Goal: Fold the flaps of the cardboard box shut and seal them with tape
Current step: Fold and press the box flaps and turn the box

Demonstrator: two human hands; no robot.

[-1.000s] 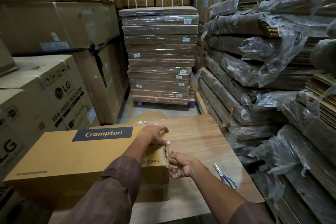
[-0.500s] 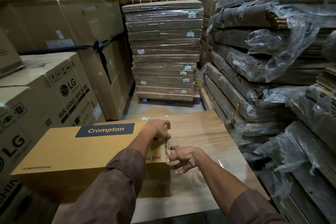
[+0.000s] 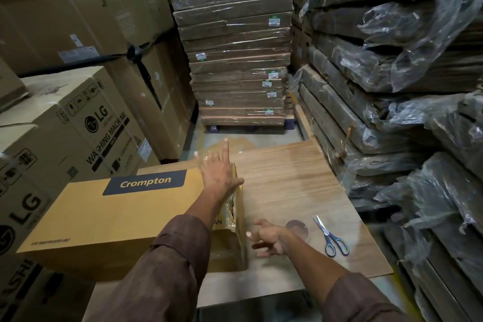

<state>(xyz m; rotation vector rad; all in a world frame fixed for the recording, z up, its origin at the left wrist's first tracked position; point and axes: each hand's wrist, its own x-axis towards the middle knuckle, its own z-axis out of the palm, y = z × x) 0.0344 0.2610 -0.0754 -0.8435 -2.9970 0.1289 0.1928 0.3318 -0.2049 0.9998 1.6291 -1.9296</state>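
Note:
A long yellow Crompton cardboard box (image 3: 109, 217) lies on its side on the wooden table (image 3: 295, 185). Its right end is covered with wrinkled clear tape (image 3: 232, 206). My left hand (image 3: 218, 172) lies flat on the box's top near that right end, fingers straight and spread, thumb over the edge. My right hand (image 3: 266, 238) hovers low beside the taped end, fingers loosely extended, holding nothing. A roll of clear tape (image 3: 296, 227) lies on the table just right of my right hand.
Blue-handled scissors (image 3: 330, 238) lie on the table right of the tape roll. LG washing machine boxes (image 3: 65, 133) stand at the left. A pallet of wrapped flat cardboard (image 3: 235, 60) stands ahead, and plastic-wrapped cardboard stacks (image 3: 392, 86) crowd the right.
My left hand let go of the box's end edge and now lies flat with fingers spread on top. My right hand moved off the taped end, down and right toward the table.

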